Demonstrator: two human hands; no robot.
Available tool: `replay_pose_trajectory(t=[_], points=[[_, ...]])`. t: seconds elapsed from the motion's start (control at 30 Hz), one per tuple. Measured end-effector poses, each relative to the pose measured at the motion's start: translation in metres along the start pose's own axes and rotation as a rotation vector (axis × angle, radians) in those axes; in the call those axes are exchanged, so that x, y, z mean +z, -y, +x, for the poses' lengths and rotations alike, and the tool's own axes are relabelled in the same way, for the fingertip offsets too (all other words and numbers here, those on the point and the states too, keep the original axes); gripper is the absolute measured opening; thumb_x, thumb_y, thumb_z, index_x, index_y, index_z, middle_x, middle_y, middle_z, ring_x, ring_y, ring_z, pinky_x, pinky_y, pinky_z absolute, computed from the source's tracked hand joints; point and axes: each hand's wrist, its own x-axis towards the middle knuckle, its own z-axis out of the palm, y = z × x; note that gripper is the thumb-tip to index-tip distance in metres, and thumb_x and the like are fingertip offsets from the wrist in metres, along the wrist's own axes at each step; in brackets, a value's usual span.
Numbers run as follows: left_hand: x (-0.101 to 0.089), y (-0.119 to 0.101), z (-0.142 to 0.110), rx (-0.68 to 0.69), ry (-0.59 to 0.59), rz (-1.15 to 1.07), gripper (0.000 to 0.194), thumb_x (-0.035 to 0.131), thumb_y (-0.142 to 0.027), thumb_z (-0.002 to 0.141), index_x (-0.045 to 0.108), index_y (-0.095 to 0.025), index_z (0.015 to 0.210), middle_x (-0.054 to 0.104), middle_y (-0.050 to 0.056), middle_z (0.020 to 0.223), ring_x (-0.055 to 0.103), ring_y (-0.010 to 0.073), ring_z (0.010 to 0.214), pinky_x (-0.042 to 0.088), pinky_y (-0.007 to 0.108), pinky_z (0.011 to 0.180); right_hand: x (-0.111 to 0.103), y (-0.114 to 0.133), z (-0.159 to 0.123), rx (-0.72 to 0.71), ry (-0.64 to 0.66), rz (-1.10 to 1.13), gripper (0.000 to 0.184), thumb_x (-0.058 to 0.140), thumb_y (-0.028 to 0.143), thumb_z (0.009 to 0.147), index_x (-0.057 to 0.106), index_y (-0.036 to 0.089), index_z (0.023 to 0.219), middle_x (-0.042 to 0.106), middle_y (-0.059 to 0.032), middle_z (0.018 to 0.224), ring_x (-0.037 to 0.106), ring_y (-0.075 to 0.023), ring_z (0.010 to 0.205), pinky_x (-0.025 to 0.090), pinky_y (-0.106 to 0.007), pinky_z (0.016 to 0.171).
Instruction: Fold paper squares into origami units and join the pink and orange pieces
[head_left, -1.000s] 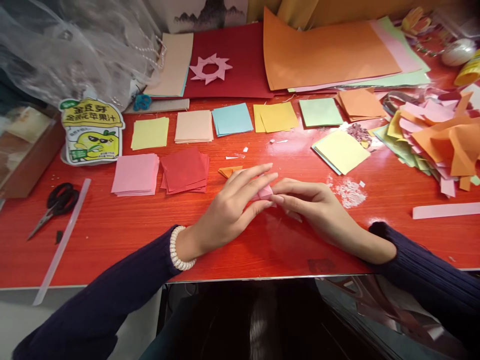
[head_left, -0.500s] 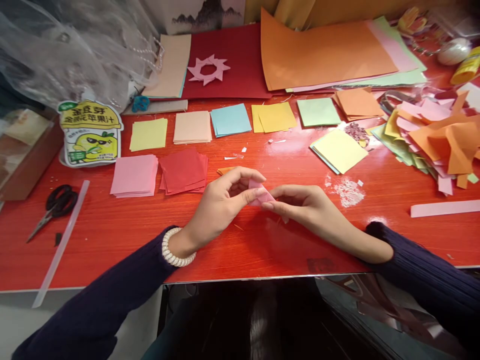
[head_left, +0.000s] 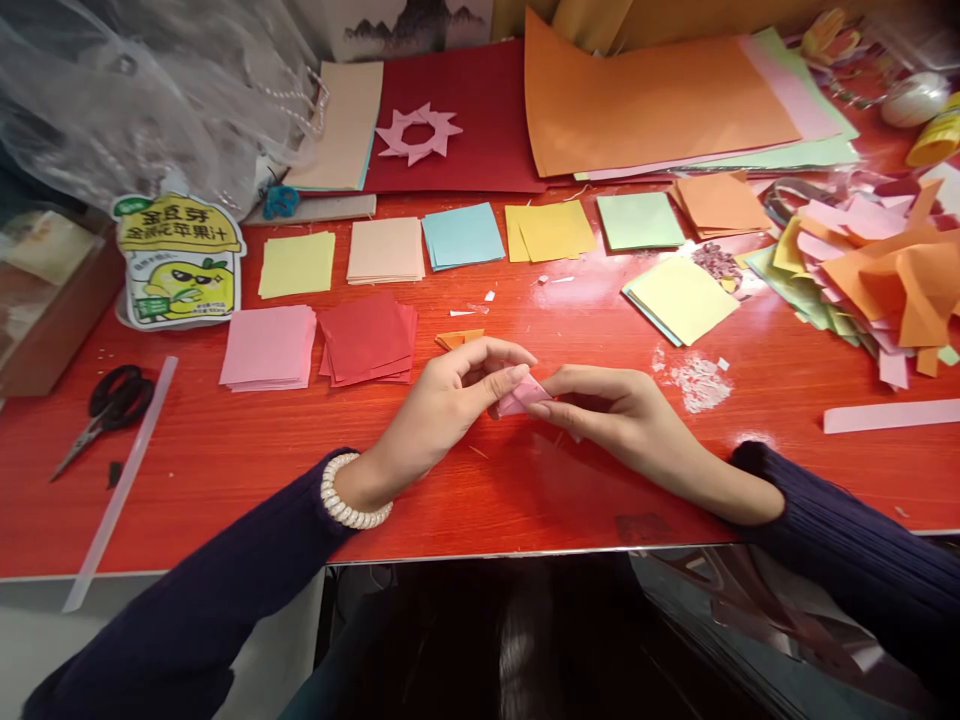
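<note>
A small folded piece of pink paper (head_left: 520,398) is held between both hands above the red table (head_left: 480,500). My left hand (head_left: 463,395), with a pale coiled band at its wrist, pinches the paper's left side with the thumb on top. My right hand (head_left: 611,405) grips the right corner between thumb and fingers. Just behind my left hand lies a folded orange paper (head_left: 459,338). To the left are a stack of red squares (head_left: 367,340) and a stack of pink squares (head_left: 268,347). A pink paper ring with points (head_left: 418,134) rests on dark red sheets at the back.
Scissors (head_left: 112,410) and a clear strip (head_left: 124,480) lie at left, near a pouch (head_left: 180,265). Coloured square stacks, such as blue (head_left: 463,236) and green (head_left: 639,221), line the middle. Paper scraps (head_left: 885,270) pile at right, above a pink strip (head_left: 892,415). Large orange sheets (head_left: 660,105) lie behind.
The pink paper has tilted between my fingers and shows a different face. My left thumb has shifted slightly up along its top edge; my right hand is nearly still.
</note>
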Motion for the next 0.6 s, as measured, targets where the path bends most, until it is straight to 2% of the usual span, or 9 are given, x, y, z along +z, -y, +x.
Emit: replay_pose_trajectory(t=[0.13, 0.23, 0.3, 0.4, 0.47, 0.6], points=[[-0.001, 0.001, 0.0, 0.019, -0.003, 0.178, 0.025, 0.055, -0.036, 0.083, 0.058, -0.02, 0.102, 0.059, 0.001, 0.09, 0.057, 0.0094, 0.08, 0.048, 0.021, 0.07, 0.0, -0.003, -0.001, -0.029, 0.006, -0.008, 0.017, 0.057, 0.03, 0.081, 0.069, 0.022, 0.09, 0.059, 0.0004, 0.073, 0.049, -0.0105, 0.065, 0.039, -0.024, 0.059], [-0.001, -0.001, -0.003, 0.122, -0.021, 0.401, 0.028, 0.043, -0.036, 0.089, 0.06, -0.021, 0.105, 0.053, 0.004, 0.11, 0.051, 0.0119, 0.104, 0.043, 0.025, 0.091, 0.001, -0.006, 0.0, -0.048, -0.044, 0.016, 0.016, 0.058, 0.026, 0.08, 0.069, 0.024, 0.092, 0.059, -0.0006, 0.079, 0.052, -0.0115, 0.07, 0.041, -0.026, 0.064], [0.0, -0.001, -0.005, 0.207, 0.019, 0.488, 0.031, 0.037, -0.033, 0.092, 0.055, -0.021, 0.115, 0.05, 0.004, 0.117, 0.045, 0.0114, 0.114, 0.037, 0.026, 0.099, 0.001, -0.008, 0.0, -0.075, -0.102, 0.048, 0.016, 0.059, 0.024, 0.079, 0.069, 0.027, 0.092, 0.056, -0.0009, 0.081, 0.052, -0.0128, 0.075, 0.042, -0.028, 0.066], [0.002, -0.001, -0.007, 0.336, 0.074, 0.559, 0.04, 0.046, -0.032, 0.089, 0.044, -0.018, 0.126, 0.052, 0.005, 0.119, 0.046, 0.0103, 0.113, 0.038, 0.021, 0.098, 0.001, -0.011, 0.0, -0.127, -0.179, 0.084, 0.018, 0.061, 0.02, 0.077, 0.07, 0.032, 0.089, 0.05, -0.0002, 0.079, 0.049, -0.0134, 0.076, 0.041, -0.029, 0.068], [0.004, 0.0, -0.007, 0.406, 0.049, 0.602, 0.046, 0.053, -0.031, 0.085, 0.042, -0.016, 0.127, 0.054, 0.005, 0.119, 0.05, 0.0103, 0.11, 0.04, 0.02, 0.096, 0.001, -0.012, 0.0, -0.152, -0.184, 0.094, 0.021, 0.061, 0.018, 0.077, 0.07, 0.034, 0.089, 0.048, 0.0003, 0.078, 0.047, -0.0132, 0.077, 0.04, -0.03, 0.07], [0.005, -0.001, -0.008, 0.49, -0.035, 0.647, 0.034, 0.057, -0.027, 0.083, 0.05, -0.014, 0.113, 0.061, 0.004, 0.106, 0.057, 0.0091, 0.097, 0.045, 0.018, 0.089, 0.001, -0.011, 0.0, -0.158, -0.123, 0.092, 0.032, 0.056, 0.015, 0.081, 0.066, 0.039, 0.099, 0.046, 0.0005, 0.078, 0.046, -0.0128, 0.078, 0.039, -0.03, 0.071]])
